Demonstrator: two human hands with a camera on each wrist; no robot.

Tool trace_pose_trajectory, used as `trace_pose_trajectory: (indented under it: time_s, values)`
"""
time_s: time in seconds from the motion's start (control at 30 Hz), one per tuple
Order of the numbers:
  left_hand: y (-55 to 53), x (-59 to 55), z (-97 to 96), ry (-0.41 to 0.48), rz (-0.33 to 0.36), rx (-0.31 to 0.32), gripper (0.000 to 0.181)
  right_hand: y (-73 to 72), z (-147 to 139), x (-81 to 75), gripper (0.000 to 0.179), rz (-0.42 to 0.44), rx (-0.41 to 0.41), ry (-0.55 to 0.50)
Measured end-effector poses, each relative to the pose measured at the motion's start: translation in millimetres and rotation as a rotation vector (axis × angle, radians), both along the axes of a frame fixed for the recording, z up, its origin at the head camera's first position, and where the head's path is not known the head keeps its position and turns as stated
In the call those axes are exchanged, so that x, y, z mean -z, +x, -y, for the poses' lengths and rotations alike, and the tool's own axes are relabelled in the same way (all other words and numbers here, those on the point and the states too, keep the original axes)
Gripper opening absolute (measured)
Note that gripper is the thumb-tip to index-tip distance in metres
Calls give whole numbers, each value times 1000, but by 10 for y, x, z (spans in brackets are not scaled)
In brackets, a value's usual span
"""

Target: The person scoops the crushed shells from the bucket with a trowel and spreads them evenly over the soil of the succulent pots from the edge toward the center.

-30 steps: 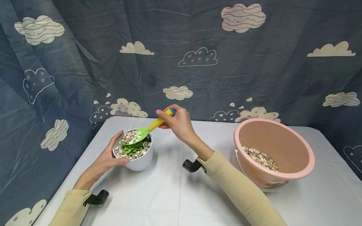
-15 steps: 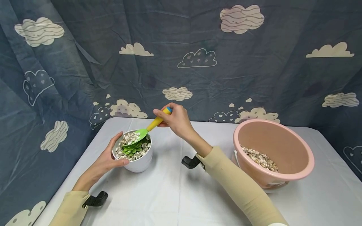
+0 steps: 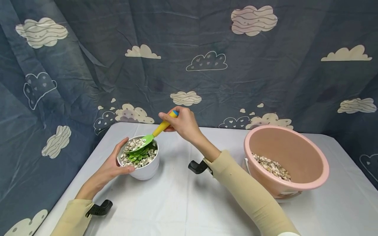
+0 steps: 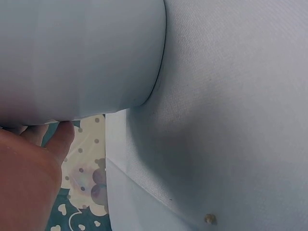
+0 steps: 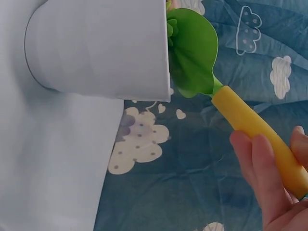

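Note:
My left hand (image 3: 109, 167) holds a white flowerpot (image 3: 146, 171) at its left side, thumb across the front and fingers round the far side. Inside the pot, a green succulent (image 3: 138, 155) stands among pale pebbles (image 3: 128, 162). My right hand (image 3: 183, 124) grips the yellow handle of a small hand trowel (image 3: 161, 127) from the upper right. Its green blade slants down over the pot's rim, above the plant, with pebbles at its tip. In the right wrist view, the trowel blade (image 5: 195, 53) reaches past the rim, and its tip is hidden behind the pot (image 5: 106, 48).
A pink bucket (image 3: 251, 137) stands on the right of the white-covered table (image 3: 165, 203), with more pebbles (image 3: 273, 166) inside. Behind the table hangs a dark cloud-print cloth (image 3: 165, 75). The left wrist view shows a small brown speck (image 4: 210, 219) on the tablecloth.
My right hand and the trowel have moved slightly left, the handle end dipping a little. My left hand keeps its hold on the flowerpot.

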State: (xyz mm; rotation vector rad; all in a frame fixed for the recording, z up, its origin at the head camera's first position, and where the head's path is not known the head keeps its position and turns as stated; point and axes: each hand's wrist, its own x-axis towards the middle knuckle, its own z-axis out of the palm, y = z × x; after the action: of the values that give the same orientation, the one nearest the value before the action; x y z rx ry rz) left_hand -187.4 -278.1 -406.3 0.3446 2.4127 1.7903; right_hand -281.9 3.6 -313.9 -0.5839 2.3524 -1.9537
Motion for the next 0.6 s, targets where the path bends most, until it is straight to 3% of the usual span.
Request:
trace_pose_trajectory:
  time_s: [0.3, 0.6]
  values:
    - [15, -11, -16, -8, 3, 3, 104, -26, -13, 8, 42, 52, 16, 9]
    - [29, -26, -16, 10, 15, 5, 103, 35, -63, 120, 41, 70, 23, -96]
